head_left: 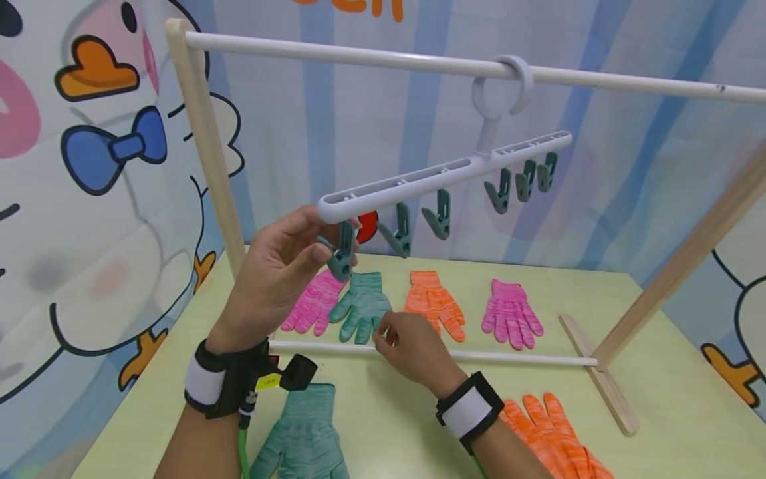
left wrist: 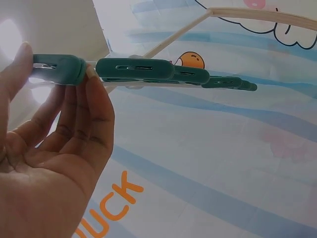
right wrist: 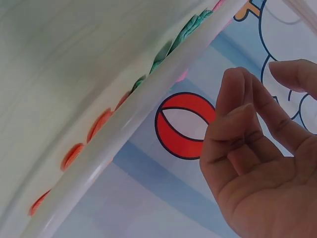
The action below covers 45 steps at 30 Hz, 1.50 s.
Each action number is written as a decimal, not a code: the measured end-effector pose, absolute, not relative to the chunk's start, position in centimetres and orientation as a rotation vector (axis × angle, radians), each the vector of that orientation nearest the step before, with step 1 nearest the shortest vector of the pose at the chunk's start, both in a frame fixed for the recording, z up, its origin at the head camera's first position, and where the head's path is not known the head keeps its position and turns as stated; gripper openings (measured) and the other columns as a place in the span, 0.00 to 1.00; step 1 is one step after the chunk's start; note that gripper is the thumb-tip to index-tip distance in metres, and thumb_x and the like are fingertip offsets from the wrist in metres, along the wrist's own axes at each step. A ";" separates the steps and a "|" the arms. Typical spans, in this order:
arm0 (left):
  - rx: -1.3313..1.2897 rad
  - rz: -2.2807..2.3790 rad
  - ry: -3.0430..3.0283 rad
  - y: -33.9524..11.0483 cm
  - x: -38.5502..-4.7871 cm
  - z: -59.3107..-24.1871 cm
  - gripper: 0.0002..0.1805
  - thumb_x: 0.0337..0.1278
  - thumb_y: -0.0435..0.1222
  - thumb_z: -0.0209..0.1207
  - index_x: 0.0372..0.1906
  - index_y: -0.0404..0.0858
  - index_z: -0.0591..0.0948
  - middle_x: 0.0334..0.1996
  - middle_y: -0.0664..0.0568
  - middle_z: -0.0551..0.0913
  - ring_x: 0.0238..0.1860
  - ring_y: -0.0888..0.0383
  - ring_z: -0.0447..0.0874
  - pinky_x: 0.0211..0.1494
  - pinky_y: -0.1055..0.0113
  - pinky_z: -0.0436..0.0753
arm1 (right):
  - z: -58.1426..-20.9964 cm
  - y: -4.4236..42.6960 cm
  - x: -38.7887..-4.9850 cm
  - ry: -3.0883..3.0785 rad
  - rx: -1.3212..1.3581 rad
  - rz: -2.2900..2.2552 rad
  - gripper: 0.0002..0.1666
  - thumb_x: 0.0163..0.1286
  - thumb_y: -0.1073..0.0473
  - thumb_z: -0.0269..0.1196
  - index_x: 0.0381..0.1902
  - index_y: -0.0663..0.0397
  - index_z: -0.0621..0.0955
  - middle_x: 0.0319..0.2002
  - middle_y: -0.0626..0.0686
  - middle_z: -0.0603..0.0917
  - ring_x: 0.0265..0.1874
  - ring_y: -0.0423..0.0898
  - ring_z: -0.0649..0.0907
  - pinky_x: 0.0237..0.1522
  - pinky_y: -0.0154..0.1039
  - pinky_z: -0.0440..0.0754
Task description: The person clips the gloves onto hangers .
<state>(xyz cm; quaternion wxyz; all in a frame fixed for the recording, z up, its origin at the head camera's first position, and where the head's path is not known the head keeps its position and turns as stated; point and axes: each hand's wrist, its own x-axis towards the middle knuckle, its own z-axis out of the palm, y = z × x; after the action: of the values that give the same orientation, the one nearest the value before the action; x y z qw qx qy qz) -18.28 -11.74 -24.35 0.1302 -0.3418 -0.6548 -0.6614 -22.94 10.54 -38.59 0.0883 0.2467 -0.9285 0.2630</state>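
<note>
A white clip hanger (head_left: pixel 413 186) hangs tilted by its hook from a white rail (head_left: pixel 359 54), with several dark green clothespins along its underside. My left hand (head_left: pixel 266 283) pinches the leftmost clothespin (head_left: pixel 343 256) between thumb and fingers. In the left wrist view, the thumb lies at one end of that clothespin (left wrist: pixel 57 69) and fingertips touch its other end. No glove shows in this clothespin. My right hand (head_left: pixel 415 349) is over the lower bar (head_left: pixel 509 357), its fingers loosely curled and holding nothing. The right wrist view shows the same empty hand (right wrist: pixel 257 148) beside the bar.
Behind the lower bar lie a pink glove (head_left: pixel 317 299), a green glove (head_left: pixel 363 306), an orange glove (head_left: pixel 433 299) and another pink glove (head_left: pixel 511 313). Nearer are a green glove (head_left: pixel 305 432) and an orange glove (head_left: pixel 556 439). Wooden posts (head_left: pixel 206 140) support the rail.
</note>
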 end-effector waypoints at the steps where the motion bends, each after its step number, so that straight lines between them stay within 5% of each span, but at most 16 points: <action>1: -0.996 -1.926 -1.897 -11.7 -18.3 -24.4 0.43 0.56 0.60 0.62 0.67 0.34 0.75 0.44 0.51 0.82 0.48 0.54 0.88 0.66 0.55 0.78 | -38.6 10.5 -22.9 -2.762 0.738 0.787 0.06 0.71 0.55 0.66 0.35 0.50 0.83 0.24 0.44 0.80 0.21 0.37 0.74 0.25 0.31 0.73; 10: -0.996 -1.941 -1.894 -11.8 -18.3 -24.5 0.44 0.56 0.60 0.63 0.68 0.33 0.74 0.43 0.51 0.83 0.47 0.55 0.89 0.64 0.58 0.80 | -38.4 9.7 -22.4 -2.764 0.764 0.828 0.05 0.71 0.56 0.65 0.36 0.50 0.84 0.26 0.45 0.82 0.23 0.38 0.76 0.27 0.31 0.75; 20: -0.980 -1.934 -1.914 -11.8 -18.2 -24.5 0.46 0.54 0.61 0.63 0.67 0.31 0.74 0.45 0.52 0.83 0.50 0.55 0.88 0.70 0.45 0.73 | -38.2 8.9 -22.0 -2.797 0.794 0.815 0.06 0.72 0.55 0.66 0.38 0.51 0.85 0.27 0.45 0.82 0.23 0.38 0.76 0.26 0.30 0.75; 32: -1.000 -1.944 -1.919 -11.5 -18.2 -24.5 0.45 0.56 0.61 0.63 0.68 0.32 0.74 0.46 0.52 0.83 0.60 0.52 0.81 0.65 0.64 0.81 | -39.0 8.1 -21.8 -2.828 0.829 0.840 0.05 0.71 0.56 0.66 0.36 0.50 0.84 0.26 0.44 0.81 0.25 0.37 0.76 0.27 0.30 0.74; 45: -1.001 -1.958 -1.925 -11.3 -18.2 -24.5 0.47 0.54 0.60 0.65 0.68 0.29 0.73 0.47 0.52 0.83 0.59 0.54 0.82 0.66 0.61 0.79 | -39.6 7.0 -21.2 -2.895 0.900 0.814 0.06 0.71 0.54 0.66 0.40 0.50 0.84 0.30 0.45 0.83 0.28 0.36 0.77 0.29 0.30 0.75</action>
<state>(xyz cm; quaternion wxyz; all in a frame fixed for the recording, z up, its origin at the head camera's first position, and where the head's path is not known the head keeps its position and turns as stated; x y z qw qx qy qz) -18.15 -11.34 -24.53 0.1093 -0.3405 -0.6548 -0.6658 -21.16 7.00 -39.60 0.0014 0.2868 -0.9222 0.2595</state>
